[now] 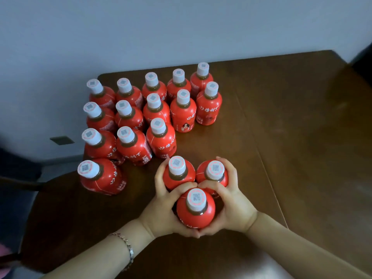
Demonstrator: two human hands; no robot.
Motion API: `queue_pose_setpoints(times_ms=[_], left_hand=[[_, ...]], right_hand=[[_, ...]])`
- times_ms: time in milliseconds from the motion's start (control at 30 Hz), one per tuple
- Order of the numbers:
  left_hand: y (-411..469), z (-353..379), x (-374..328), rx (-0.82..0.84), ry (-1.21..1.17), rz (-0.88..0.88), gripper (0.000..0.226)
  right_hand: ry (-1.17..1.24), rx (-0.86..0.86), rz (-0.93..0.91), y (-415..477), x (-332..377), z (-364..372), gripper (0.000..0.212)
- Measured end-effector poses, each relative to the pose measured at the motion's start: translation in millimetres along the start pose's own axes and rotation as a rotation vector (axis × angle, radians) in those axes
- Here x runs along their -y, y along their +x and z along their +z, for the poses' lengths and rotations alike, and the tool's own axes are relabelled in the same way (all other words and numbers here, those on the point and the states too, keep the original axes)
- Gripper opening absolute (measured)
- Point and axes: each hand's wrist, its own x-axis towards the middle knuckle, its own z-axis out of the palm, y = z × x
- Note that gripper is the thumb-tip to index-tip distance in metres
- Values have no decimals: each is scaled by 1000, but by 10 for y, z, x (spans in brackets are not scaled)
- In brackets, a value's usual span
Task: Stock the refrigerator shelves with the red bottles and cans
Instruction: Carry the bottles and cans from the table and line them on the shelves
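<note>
Nearest, the left hand (161,207) and right hand (231,204) (a metal chain bracelet (128,248) circles the left wrist) curl around a tight cluster of three red plastic bottles (196,217) with white screw caps, upright on the dark brown wooden worktop (281,137). To lift well, I judge, squeeze evenly inward and low, keeping all three touching. More red bottles (156,112) stand beyond the hands, leftward.

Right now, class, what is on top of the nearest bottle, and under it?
A white cap with a printed code tops the nearest bottle. Left hand and right hand cup its base, hiding whatever is underneath.
</note>
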Motion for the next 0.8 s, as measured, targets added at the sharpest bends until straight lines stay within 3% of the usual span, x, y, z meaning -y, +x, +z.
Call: queue_pose_setpoints(times_ms=[100, 433, 633, 800], left_hand=[[164, 30, -179, 5, -13, 61, 80], [831, 275, -1846, 304, -51, 318, 86], [891, 1100, -3095, 453, -87, 541, 84], [565, 2245, -4318, 591, -186, 734, 86]], right_hand=[[5, -69, 20, -111, 149, -273, 88], [-117, -383, 122, -936, 824, -1791, 85], [-217, -537, 289, -2194, 1258, -2681, 87], [-376, -693, 434, -3747, 1662, -3392, 85]])
